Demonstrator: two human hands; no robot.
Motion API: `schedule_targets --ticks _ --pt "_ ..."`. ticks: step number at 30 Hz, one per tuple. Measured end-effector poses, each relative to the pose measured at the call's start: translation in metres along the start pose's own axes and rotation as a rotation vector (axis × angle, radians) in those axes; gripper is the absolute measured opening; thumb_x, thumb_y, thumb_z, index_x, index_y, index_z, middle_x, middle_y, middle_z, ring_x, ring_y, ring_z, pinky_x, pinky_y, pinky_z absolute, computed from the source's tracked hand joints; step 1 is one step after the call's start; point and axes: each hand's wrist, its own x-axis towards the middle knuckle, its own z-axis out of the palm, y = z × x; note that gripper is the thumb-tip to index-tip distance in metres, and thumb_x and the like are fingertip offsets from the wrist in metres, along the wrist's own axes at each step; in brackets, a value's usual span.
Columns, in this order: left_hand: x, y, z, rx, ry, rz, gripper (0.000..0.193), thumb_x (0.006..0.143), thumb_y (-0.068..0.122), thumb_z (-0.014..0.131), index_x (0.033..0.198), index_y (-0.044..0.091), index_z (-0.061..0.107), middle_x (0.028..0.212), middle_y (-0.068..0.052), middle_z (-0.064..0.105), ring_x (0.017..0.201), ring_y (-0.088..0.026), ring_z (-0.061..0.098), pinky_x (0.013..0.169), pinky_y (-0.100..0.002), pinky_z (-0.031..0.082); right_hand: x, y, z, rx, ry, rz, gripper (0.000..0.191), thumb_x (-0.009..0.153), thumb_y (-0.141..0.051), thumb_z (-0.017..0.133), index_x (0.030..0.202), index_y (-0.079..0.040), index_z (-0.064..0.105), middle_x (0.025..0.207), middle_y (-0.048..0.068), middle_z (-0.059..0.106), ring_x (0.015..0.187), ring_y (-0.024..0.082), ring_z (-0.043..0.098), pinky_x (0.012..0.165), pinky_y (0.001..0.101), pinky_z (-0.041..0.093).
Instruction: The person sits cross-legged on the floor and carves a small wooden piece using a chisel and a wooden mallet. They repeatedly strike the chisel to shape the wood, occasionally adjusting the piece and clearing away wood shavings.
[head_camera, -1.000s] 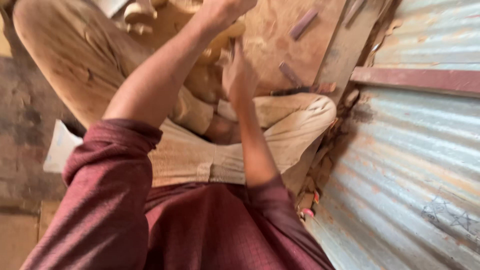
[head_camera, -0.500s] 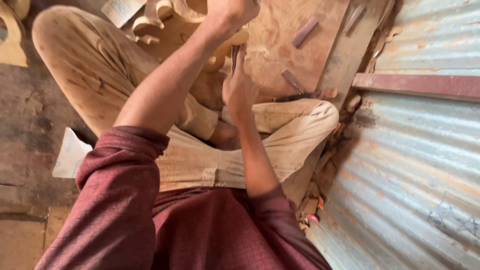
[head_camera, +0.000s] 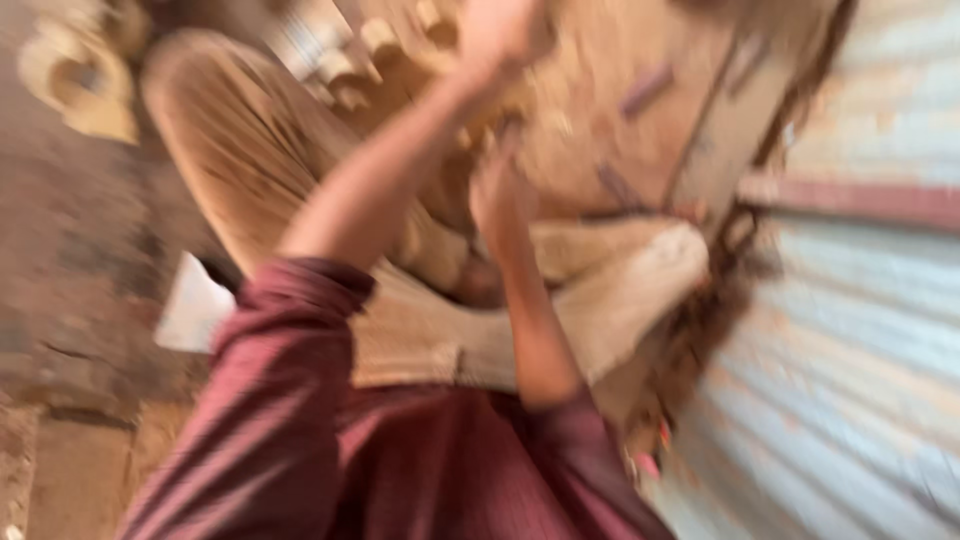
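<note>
The whole view is blurred by motion. My left hand (head_camera: 500, 30) is raised at the top edge, closed like a fist around what looks like a pale wooden mallet (head_camera: 490, 95) just below it. My right hand (head_camera: 500, 195) sits lower, over my crossed legs in beige trousers (head_camera: 240, 140), closed on a thin dark chisel (head_camera: 512, 128) that points up at a light carved wooden piece (head_camera: 570, 120). The chisel's tip is lost in the blur.
A corrugated metal sheet (head_camera: 850, 350) fills the right side, with a reddish rail (head_camera: 860, 200) across it. Carved pale wooden shapes (head_camera: 80, 80) lie at the top left on the dirt floor. A white scrap (head_camera: 195, 305) lies by my left thigh.
The view has swung and gone blurry. My left arm has stayed raised over the workpiece, and my right hand has kept its place on the chisel.
</note>
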Motion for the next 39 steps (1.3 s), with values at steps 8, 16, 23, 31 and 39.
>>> schedule_targets --ticks 8,16,23,31,39 --pt "0.009 0.009 -0.012 -0.032 0.094 -0.118 0.042 0.076 0.013 0.069 0.118 0.019 0.069 0.09 -0.012 0.072 0.083 -0.036 0.07 0.068 -0.051 0.055 0.011 0.007 -0.002 0.083 0.082 -0.095 0.074 0.101 -0.033 0.052 0.156 0.002 0.017 0.107 0.032 0.07 0.1 0.05 0.066 0.088 0.0598 0.048" --pt "0.006 0.007 -0.006 0.026 0.028 -0.131 0.04 0.073 0.009 0.071 0.112 0.019 0.074 0.082 -0.01 0.074 0.07 -0.029 0.072 0.056 -0.045 0.055 0.022 0.03 0.024 -0.005 0.243 -0.255 0.029 0.113 -0.037 0.052 0.123 -0.012 0.043 0.107 0.027 0.073 0.1 0.048 0.067 0.088 0.06 0.049" --pt "0.01 0.002 -0.005 0.053 0.014 -0.136 0.042 0.077 0.002 0.07 0.117 0.012 0.074 0.079 -0.011 0.077 0.059 -0.023 0.071 0.047 -0.04 0.055 0.008 0.001 0.006 0.089 0.05 -0.002 0.085 0.104 -0.031 0.051 0.16 -0.001 -0.006 0.104 0.031 0.071 0.095 0.049 0.068 0.085 0.0585 0.051" --pt "0.002 0.002 -0.006 0.034 -0.005 -0.139 0.042 0.073 0.005 0.072 0.113 0.017 0.075 0.083 -0.013 0.076 0.068 -0.03 0.074 0.058 -0.044 0.058 0.011 0.001 0.003 0.181 0.142 -0.04 0.092 0.106 -0.035 0.052 0.159 -0.005 -0.018 0.107 0.029 0.071 0.093 0.05 0.068 0.083 0.059 0.052" --pt "0.004 -0.001 -0.011 0.037 -0.035 -0.152 0.042 0.07 0.005 0.071 0.109 0.018 0.075 0.085 -0.013 0.075 0.074 -0.034 0.073 0.064 -0.047 0.058 0.014 0.004 0.011 0.083 0.133 -0.06 0.091 0.1 -0.032 0.052 0.159 0.0 -0.01 0.099 0.03 0.072 0.089 0.049 0.069 0.083 0.059 0.052"
